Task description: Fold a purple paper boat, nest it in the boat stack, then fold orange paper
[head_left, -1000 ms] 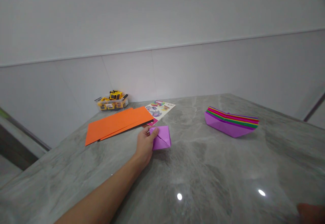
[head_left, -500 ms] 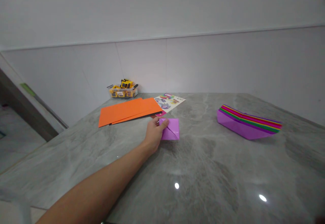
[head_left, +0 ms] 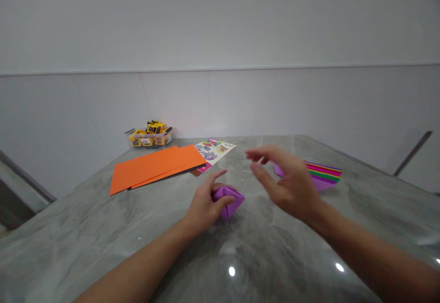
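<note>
My left hand [head_left: 208,202] grips a small folded purple paper [head_left: 234,206] just above the grey marbled tabletop, thumb in front and fingers behind. The paper is turned so that one corner points down. To its right, my right hand [head_left: 287,181] is raised with thumb and fingers apart, holding nothing and slightly blurred. Behind that hand lies a folded purple paper piece with rainbow-striped layers [head_left: 325,173], partly covered by the hand.
Orange sheets [head_left: 151,168] with a dark sheet under them lie at the left. A printed leaflet [head_left: 216,149] sits behind them. A clear plastic box [head_left: 148,139] with yellow toy vehicles stands near the wall [head_left: 240,101].
My right hand has come into view from the right. The purple paper in my left hand has been turned from square-on to corner-down. The view has shifted somewhat.
</note>
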`<action>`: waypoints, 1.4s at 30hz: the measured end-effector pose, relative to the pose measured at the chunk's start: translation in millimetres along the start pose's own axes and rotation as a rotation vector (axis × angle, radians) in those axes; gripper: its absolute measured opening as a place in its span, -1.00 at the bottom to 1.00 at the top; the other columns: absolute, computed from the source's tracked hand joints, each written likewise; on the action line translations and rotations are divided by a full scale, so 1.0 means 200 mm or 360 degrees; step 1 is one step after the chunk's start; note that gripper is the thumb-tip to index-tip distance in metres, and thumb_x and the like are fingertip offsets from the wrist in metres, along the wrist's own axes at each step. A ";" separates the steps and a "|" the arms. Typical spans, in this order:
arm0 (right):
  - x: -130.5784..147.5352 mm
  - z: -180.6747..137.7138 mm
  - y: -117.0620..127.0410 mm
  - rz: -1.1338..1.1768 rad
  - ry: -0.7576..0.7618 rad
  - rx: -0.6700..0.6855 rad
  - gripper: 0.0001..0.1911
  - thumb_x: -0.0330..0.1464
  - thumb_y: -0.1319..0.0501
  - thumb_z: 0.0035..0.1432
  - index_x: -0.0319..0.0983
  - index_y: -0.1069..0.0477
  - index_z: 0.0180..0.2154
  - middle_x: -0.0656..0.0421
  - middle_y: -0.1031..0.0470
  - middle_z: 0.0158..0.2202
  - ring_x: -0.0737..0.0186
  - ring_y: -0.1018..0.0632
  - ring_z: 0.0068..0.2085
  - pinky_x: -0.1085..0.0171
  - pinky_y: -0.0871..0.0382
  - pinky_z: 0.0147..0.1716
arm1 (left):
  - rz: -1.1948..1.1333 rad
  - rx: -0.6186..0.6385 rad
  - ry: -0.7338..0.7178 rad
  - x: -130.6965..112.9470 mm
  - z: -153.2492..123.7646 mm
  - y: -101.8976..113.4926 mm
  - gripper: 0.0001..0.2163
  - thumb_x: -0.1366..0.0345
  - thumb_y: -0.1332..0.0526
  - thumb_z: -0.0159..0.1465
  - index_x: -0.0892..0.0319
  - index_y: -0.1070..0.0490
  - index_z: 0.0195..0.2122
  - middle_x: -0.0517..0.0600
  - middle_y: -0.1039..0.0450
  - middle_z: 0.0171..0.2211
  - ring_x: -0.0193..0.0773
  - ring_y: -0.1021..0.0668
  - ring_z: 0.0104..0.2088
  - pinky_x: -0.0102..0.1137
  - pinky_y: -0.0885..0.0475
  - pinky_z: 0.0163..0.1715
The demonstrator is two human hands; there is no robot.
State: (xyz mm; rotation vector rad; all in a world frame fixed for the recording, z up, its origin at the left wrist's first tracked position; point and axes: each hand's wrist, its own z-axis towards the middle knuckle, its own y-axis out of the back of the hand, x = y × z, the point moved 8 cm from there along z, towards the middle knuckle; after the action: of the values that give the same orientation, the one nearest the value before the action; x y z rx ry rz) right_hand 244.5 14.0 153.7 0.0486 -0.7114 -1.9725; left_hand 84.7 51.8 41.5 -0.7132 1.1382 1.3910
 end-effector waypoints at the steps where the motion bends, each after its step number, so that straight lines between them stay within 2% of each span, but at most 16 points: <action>1: -0.02 -0.04 -0.05 0.0029 -0.0009 0.0050 -0.79 -0.36 -0.17 0.22 -0.27 -0.42 -0.12 0.09 -0.49 -0.24 0.21 -0.51 -0.24 0.20 -0.43 -0.23 | -0.0017 0.0107 -0.0025 -0.01 -0.01 -0.04 -0.39 0.35 -0.31 0.12 0.13 -0.11 0.18 0.02 -0.57 -0.22 -0.21 -0.57 -0.27 -0.37 -0.38 -0.25; 4: -0.07 -0.18 -0.24 0.0224 -0.0063 0.0249 -0.81 -0.39 -0.16 0.20 -0.26 -0.46 -0.15 0.06 -0.51 -0.24 0.19 -0.51 -0.22 0.21 -0.42 -0.21 | 0.0059 0.0262 -0.0078 -0.03 -0.03 -0.10 -0.46 0.37 -0.31 0.13 0.12 -0.10 0.09 0.02 -0.57 -0.20 -0.21 -0.56 -0.22 -0.34 -0.35 -0.17; 6: -0.10 -0.24 -0.31 0.0361 -0.0124 0.0327 -0.81 -0.40 -0.15 0.21 -0.26 -0.47 -0.16 0.06 -0.51 -0.24 0.21 -0.52 -0.23 0.23 -0.42 -0.22 | 0.0126 0.0265 -0.0057 -0.03 -0.03 -0.11 -0.57 0.34 -0.30 0.14 0.12 -0.15 -0.02 -0.02 -0.57 -0.27 -0.23 -0.55 -0.29 -0.37 -0.35 -0.25; 10: -0.13 -0.27 -0.35 0.0538 -0.0312 0.0317 -0.87 -0.38 -0.20 0.17 -0.24 -0.52 -0.28 0.09 -0.54 -0.24 0.21 -0.53 -0.20 0.26 -0.39 -0.18 | 0.0148 0.0282 0.0024 0.01 -0.03 -0.10 -0.71 0.33 -0.29 0.14 0.13 -0.17 -0.21 -0.07 -0.49 -0.36 -0.28 -0.51 -0.37 -0.42 -0.33 -0.37; 13: -0.16 -0.26 -0.38 0.0575 -0.0499 0.0386 -0.88 -0.38 -0.21 0.16 -0.23 -0.50 -0.27 0.13 -0.56 -0.28 0.22 -0.54 -0.25 0.26 -0.38 -0.21 | 0.0161 0.0341 0.0049 0.01 -0.03 -0.10 -0.68 0.37 -0.29 0.11 0.14 -0.18 -0.18 -0.05 -0.47 -0.29 -0.26 -0.50 -0.30 -0.41 -0.34 -0.33; 16: -0.18 -0.27 -0.41 0.0468 -0.0585 0.0419 -0.86 -0.39 -0.16 0.18 -0.25 -0.48 -0.28 0.14 -0.57 -0.35 0.21 -0.54 -0.32 0.26 -0.34 -0.27 | 0.0207 0.0305 0.0156 0.03 -0.03 -0.10 -0.65 0.38 -0.30 0.08 0.13 -0.18 -0.16 -0.09 -0.45 -0.36 -0.30 -0.48 -0.39 -0.45 -0.32 -0.42; 18: -0.19 -0.27 -0.42 0.0386 -0.0584 0.0391 -0.85 -0.41 -0.12 0.19 -0.25 -0.47 -0.34 0.15 -0.56 -0.40 0.23 -0.53 -0.37 0.29 -0.31 -0.34 | 0.0214 0.0232 0.0212 0.04 -0.02 -0.09 -0.66 0.39 -0.29 0.08 0.14 -0.18 -0.16 -0.13 -0.43 -0.45 -0.32 -0.45 -0.46 -0.47 -0.29 -0.49; 22: -0.20 -0.28 -0.42 0.0274 -0.0561 0.0224 -0.79 -0.42 -0.07 0.20 -0.24 -0.42 -0.44 0.19 -0.48 -0.52 0.28 -0.46 -0.47 0.33 -0.23 -0.44 | 0.0197 0.0130 0.0265 0.06 0.00 -0.09 -0.55 0.36 -0.28 0.09 0.14 -0.16 -0.02 -0.16 -0.42 -0.52 -0.32 -0.44 -0.54 -0.49 -0.26 -0.56; 25: -0.26 -0.28 -0.42 0.0274 -0.0738 0.0101 -0.77 -0.36 -0.06 0.21 -0.25 -0.43 -0.43 0.19 -0.46 -0.54 0.28 -0.44 -0.49 0.32 -0.20 -0.47 | 0.0089 0.0056 0.0354 0.10 0.02 -0.07 -0.56 0.29 -0.34 0.03 0.19 -0.25 -0.08 -0.13 -0.43 -0.52 -0.31 -0.44 -0.54 -0.49 -0.25 -0.57; 28: -0.33 -0.29 -0.41 0.0464 -0.0969 0.0025 -0.70 -0.25 -0.05 0.24 -0.28 -0.44 -0.38 0.16 -0.48 -0.50 0.26 -0.44 -0.47 0.32 -0.24 -0.47 | -0.0008 0.0062 0.0330 0.12 0.03 -0.06 -0.78 0.27 -0.33 0.04 0.26 -0.40 -0.33 -0.10 -0.39 -0.54 -0.33 -0.42 -0.52 -0.48 -0.26 -0.52; 30: -0.34 -0.29 -0.44 0.0723 -0.1024 0.0117 -0.68 -0.18 -0.10 0.20 -0.30 -0.46 -0.32 0.14 -0.51 -0.44 0.23 -0.48 -0.41 0.32 -0.30 -0.43 | -0.0077 0.0096 0.0307 0.12 0.03 -0.06 -0.85 0.30 -0.30 0.05 0.28 -0.43 -0.41 -0.10 -0.36 -0.56 -0.35 -0.39 -0.52 -0.47 -0.26 -0.50; 32: -0.34 -0.28 -0.47 0.0913 -0.1030 0.0265 -0.68 -0.16 -0.19 0.13 -0.31 -0.48 -0.31 0.14 -0.53 -0.40 0.21 -0.49 -0.37 0.31 -0.33 -0.40 | -0.0138 0.0134 0.0316 0.13 0.02 -0.08 -0.86 0.33 -0.31 0.04 0.29 -0.45 -0.41 -0.11 -0.35 -0.56 -0.35 -0.38 -0.52 -0.47 -0.26 -0.50; 34: -0.34 -0.29 -0.49 0.0986 -0.1078 0.0324 -0.68 -0.16 -0.25 0.06 -0.31 -0.49 -0.36 0.15 -0.52 -0.43 0.22 -0.48 -0.40 0.32 -0.33 -0.43 | -0.0218 0.0151 0.0342 0.13 0.01 -0.10 -0.85 0.33 -0.32 0.02 0.29 -0.45 -0.41 -0.10 -0.37 -0.55 -0.35 -0.39 -0.52 -0.47 -0.27 -0.49; 38: -0.38 -0.33 -0.47 0.1037 -0.1322 0.0074 -0.66 -0.13 -0.25 0.02 -0.33 -0.46 -0.44 0.17 -0.47 -0.53 0.28 -0.41 -0.51 0.34 -0.26 -0.53 | -0.0453 0.0057 0.0391 0.13 0.00 -0.14 -0.74 0.19 -0.28 0.09 0.29 -0.44 -0.29 -0.03 -0.44 -0.46 -0.28 -0.45 -0.46 -0.41 -0.35 -0.43; 40: -0.38 -0.35 -0.47 0.1031 -0.1383 -0.0027 -0.66 -0.13 -0.25 0.03 -0.33 -0.45 -0.45 0.18 -0.44 -0.54 0.30 -0.38 -0.53 0.34 -0.24 -0.55 | -0.0300 0.0007 0.0386 0.13 0.00 -0.15 -0.72 0.14 -0.20 0.16 0.29 -0.43 -0.27 -0.03 -0.42 -0.48 -0.28 -0.43 -0.51 -0.41 -0.33 -0.50; 42: -0.37 -0.35 -0.47 0.1027 -0.1382 -0.0056 -0.66 -0.13 -0.24 0.04 -0.32 -0.43 -0.47 0.20 -0.40 -0.57 0.31 -0.35 -0.54 0.35 -0.22 -0.57 | -0.0011 -0.0076 0.0337 0.12 -0.01 -0.14 -0.76 0.20 -0.12 0.22 0.28 -0.42 -0.28 -0.03 -0.40 -0.52 -0.27 -0.40 -0.54 -0.41 -0.29 -0.53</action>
State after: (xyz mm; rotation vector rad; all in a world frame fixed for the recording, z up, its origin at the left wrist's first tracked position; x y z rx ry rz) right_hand 229.3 74.0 30.6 -0.9876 -1.0638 -1.3190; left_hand 106.7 55.5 12.1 -0.9149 1.2688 1.3645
